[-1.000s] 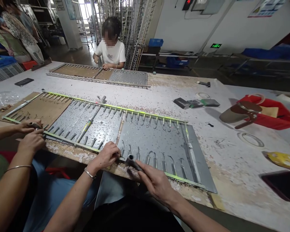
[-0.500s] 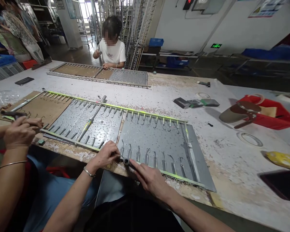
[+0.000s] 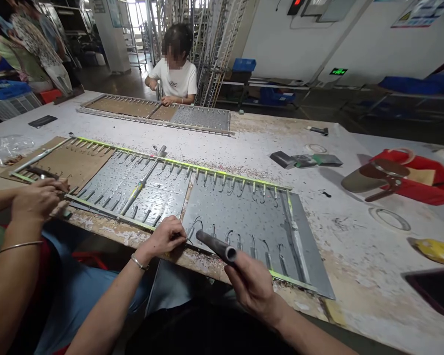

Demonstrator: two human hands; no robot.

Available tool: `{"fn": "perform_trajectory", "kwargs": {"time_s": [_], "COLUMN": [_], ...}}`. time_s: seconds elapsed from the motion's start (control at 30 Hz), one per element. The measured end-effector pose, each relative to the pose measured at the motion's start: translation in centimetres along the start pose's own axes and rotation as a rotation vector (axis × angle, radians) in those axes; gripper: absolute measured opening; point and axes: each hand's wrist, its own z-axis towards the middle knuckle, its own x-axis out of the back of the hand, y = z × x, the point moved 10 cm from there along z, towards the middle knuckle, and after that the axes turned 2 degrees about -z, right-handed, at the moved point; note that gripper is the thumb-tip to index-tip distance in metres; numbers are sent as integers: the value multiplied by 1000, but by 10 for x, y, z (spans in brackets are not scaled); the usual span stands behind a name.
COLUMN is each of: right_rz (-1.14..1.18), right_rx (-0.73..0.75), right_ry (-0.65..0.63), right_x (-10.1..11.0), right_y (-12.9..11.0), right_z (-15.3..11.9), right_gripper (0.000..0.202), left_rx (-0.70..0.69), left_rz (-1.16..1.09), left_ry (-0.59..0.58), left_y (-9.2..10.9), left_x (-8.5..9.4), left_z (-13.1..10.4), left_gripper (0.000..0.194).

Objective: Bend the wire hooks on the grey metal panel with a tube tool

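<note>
My left hand (image 3: 168,236) pinches thumb and fingers together at the near rail of a long metal rack (image 3: 240,175), by the lower end of a thin wire hook (image 3: 197,222). Its fingertips partly cover what they grip. In my right hand (image 3: 253,283) is a dark hammer (image 3: 216,245) with a pipe-like head, whose hollow round end faces me. The head is raised over the near rail, just right of my left hand; the grip is hidden by my fingers. Rows of similar hooks line both rails, over grey sheets (image 3: 222,212).
A co-worker's hands (image 3: 37,199) work at the rack's left end. Another person (image 3: 177,74) sits across by a second rack (image 3: 120,118). To the right lie a red bin (image 3: 429,190), a tape ring (image 3: 390,219), a phone (image 3: 434,291) and dark blocks (image 3: 305,160).
My right hand has lifted and moved right, turning the hammer so its head's length shows. My left hand stays at nearly the same place on the rail. The co-worker's hammer on the left has lowered.
</note>
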Motion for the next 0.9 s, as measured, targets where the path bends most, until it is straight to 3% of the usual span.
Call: {"fn": "perform_trajectory", "kwargs": {"time_s": [0.17, 0.3, 0.47, 0.6, 0.77, 0.9], "right_rz": [-46, 5, -66, 35, -61, -4], "right_rx": [-19, 0, -27, -17, -34, -11], "right_ry": [-196, -15, -186, 9, -137, 1], "right_x": [-19, -2, -20, 1, -22, -10], "right_y": [8, 5, 6, 4, 10, 7], "right_z": [-3, -1, -2, 2, 2, 2], "right_gripper": [44, 48, 43, 46, 41, 44], "left_rx": [7, 10, 17, 35, 27, 23], "left_rz": [14, -5, 28, 23, 23, -4], "left_ry": [-10, -7, -24, -23, -31, -2], "left_y": [-1, -1, -2, -4, -6, -6], "left_x": [-1, 0, -2, -1, -4, -1], "left_z": [0, 0, 0, 0, 0, 0], "left_gripper": [18, 20, 18, 20, 17, 19]}}
